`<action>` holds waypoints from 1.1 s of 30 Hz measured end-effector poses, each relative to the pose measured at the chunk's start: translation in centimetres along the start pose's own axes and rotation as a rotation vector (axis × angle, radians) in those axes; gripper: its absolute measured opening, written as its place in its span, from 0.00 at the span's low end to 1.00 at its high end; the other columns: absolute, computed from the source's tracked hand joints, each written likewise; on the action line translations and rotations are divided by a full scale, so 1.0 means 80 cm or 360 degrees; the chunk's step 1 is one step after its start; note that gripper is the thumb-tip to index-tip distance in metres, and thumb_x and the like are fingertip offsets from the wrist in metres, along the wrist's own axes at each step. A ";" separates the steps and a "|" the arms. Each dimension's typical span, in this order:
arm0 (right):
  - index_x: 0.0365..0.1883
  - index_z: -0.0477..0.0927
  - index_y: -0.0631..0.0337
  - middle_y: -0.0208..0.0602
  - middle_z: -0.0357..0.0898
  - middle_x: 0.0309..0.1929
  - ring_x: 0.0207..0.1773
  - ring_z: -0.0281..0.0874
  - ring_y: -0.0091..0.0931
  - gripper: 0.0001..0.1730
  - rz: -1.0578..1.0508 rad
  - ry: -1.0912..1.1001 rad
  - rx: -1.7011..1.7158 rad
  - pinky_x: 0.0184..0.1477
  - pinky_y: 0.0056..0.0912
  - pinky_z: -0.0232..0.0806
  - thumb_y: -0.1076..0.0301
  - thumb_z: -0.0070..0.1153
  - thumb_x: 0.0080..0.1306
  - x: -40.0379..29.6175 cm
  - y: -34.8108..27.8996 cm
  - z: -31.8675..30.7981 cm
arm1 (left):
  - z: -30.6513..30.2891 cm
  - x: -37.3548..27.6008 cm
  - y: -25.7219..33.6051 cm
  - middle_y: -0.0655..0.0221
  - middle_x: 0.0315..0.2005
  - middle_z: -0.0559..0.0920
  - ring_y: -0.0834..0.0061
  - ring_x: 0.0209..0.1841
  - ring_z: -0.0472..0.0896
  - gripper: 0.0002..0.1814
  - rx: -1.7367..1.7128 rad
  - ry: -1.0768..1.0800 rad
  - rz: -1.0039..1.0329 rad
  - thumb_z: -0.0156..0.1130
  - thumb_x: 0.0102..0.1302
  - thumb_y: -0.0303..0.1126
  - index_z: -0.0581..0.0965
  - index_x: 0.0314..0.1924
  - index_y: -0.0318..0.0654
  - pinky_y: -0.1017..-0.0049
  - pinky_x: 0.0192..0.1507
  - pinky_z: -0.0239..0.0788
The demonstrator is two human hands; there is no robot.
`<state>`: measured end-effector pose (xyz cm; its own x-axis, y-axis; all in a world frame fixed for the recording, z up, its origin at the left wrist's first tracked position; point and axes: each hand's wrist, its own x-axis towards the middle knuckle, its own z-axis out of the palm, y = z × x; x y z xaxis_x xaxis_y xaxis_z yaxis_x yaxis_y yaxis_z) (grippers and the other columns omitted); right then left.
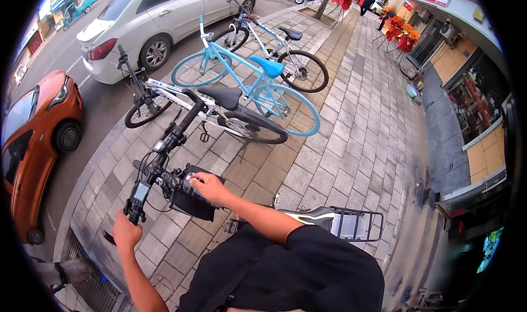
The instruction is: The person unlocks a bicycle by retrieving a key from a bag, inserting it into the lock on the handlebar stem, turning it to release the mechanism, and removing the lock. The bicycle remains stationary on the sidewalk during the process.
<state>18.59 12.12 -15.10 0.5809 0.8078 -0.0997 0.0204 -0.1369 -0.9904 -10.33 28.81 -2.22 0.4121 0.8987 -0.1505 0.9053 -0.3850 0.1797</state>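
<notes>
My left hand [127, 231] is wrapped around the left handlebar grip of a bicycle, close to a black lever. A display [141, 191] is mounted on the handlebar [161, 157] just ahead of that hand. Behind the stem sits a black frame bag [190, 205] with a clear or shiny patch on its top. Over this patch is my right hand [208, 186], thumb and fingertips drawn together at the bag; whether they pinch anything is too small to tell. The bicycle's rear rack [358, 224] shows to the right of my body, whose dark shirt hides the saddle.
Three bicycles are parked ahead: a white mountain bike [181, 93], a light-blue bike [243, 79] and a white-and-blue bike [263, 40]. A white car [164, 19] and an orange car [39, 147] stand along the kerb. Steps [405, 266] and shopfronts line the right.
</notes>
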 end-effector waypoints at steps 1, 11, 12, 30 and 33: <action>0.56 0.87 0.66 0.32 0.88 0.45 0.47 0.81 0.22 0.19 0.0018 -0.0001 0.0138 0.53 0.31 0.75 0.58 0.61 0.79 0.008 0.001 -0.001 | 0.001 -0.002 0.000 0.39 0.49 0.85 0.34 0.56 0.82 0.26 0.0006 0.0000 -0.0006 0.68 0.55 0.26 0.74 0.55 0.32 0.46 0.57 0.74; 0.52 0.88 0.64 0.20 0.84 0.41 0.46 0.76 0.16 0.16 0.0381 -0.0645 0.0570 0.51 0.26 0.71 0.59 0.60 0.82 0.036 0.015 0.032 | 0.003 -0.031 -0.020 0.41 0.48 0.86 0.35 0.56 0.83 0.30 0.0018 0.0019 -0.0166 0.70 0.53 0.25 0.74 0.59 0.35 0.46 0.54 0.75; 0.50 0.89 0.64 0.22 0.84 0.38 0.43 0.76 0.16 0.15 0.0317 -0.0574 0.0504 0.46 0.28 0.72 0.61 0.61 0.80 0.031 0.019 0.034 | -0.002 -0.037 -0.010 0.42 0.49 0.86 0.37 0.56 0.83 0.31 0.0033 -0.0023 -0.0213 0.70 0.54 0.25 0.75 0.60 0.36 0.47 0.55 0.75; 0.56 0.85 0.66 0.39 0.87 0.42 0.43 0.83 0.29 0.16 0.0050 -0.0522 0.0230 0.49 0.33 0.74 0.62 0.55 0.82 0.027 0.037 0.009 | 0.011 -0.017 -0.009 0.48 0.54 0.87 0.42 0.59 0.84 0.38 0.0074 -0.0025 -0.0173 0.71 0.55 0.31 0.75 0.69 0.44 0.53 0.61 0.76; 0.57 0.85 0.65 0.42 0.88 0.45 0.45 0.84 0.32 0.17 0.0096 -0.0546 0.0236 0.51 0.34 0.75 0.62 0.55 0.82 0.027 0.039 0.012 | 0.011 -0.019 -0.010 0.48 0.54 0.87 0.42 0.59 0.84 0.38 0.0057 -0.0035 -0.0204 0.71 0.55 0.31 0.75 0.69 0.44 0.53 0.61 0.76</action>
<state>19.18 13.98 -18.53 0.2708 0.9493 -0.1599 -0.1385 -0.1260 -0.9823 -11.56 27.59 -3.00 0.2943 0.9364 -0.1913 0.9537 -0.2746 0.1227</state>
